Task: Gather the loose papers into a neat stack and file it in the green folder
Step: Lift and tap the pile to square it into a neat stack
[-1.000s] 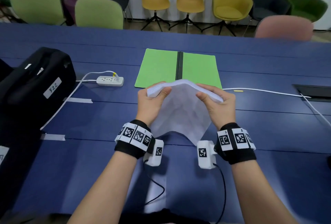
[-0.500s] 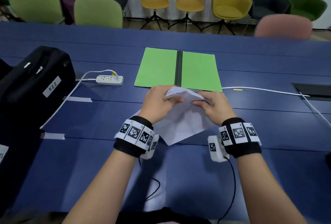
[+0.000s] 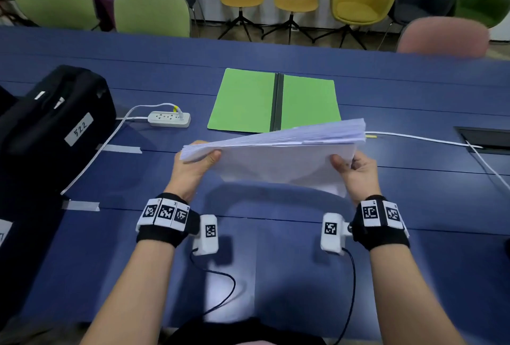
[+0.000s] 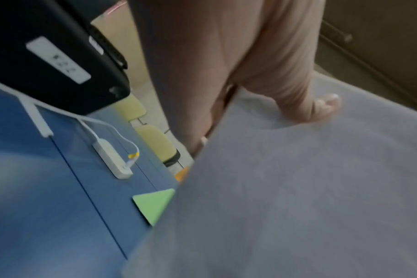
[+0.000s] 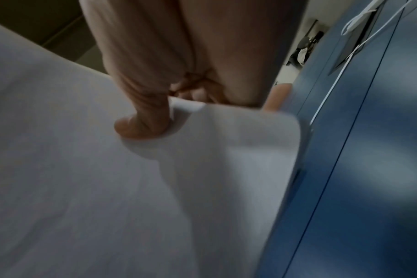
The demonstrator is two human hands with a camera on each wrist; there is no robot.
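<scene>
A stack of white papers (image 3: 278,157) hangs in the air over the blue table (image 3: 414,206), its far edge fanned out. My left hand (image 3: 197,162) grips the stack's left end, thumb on top. My right hand (image 3: 352,169) grips its right end, thumb on top. The green folder (image 3: 245,100) lies open and flat just beyond the stack, its dark spine in the middle. The left wrist view shows my thumb on the paper stack (image 4: 286,188) and a corner of the folder (image 4: 152,205). In the right wrist view my thumb pinches the paper stack (image 5: 107,178).
A black case (image 3: 52,126) with a white label sits at the left. A white power strip (image 3: 169,119) and its cable lie left of the folder. A white cable (image 3: 419,139) runs to a table hatch (image 3: 485,137) at the right. Chairs (image 3: 151,12) line the far side.
The papers were bunched low near the table between close hands. Now my hands have spread apart and lifted, and the stack is stretched wide and raised in front of the folder.
</scene>
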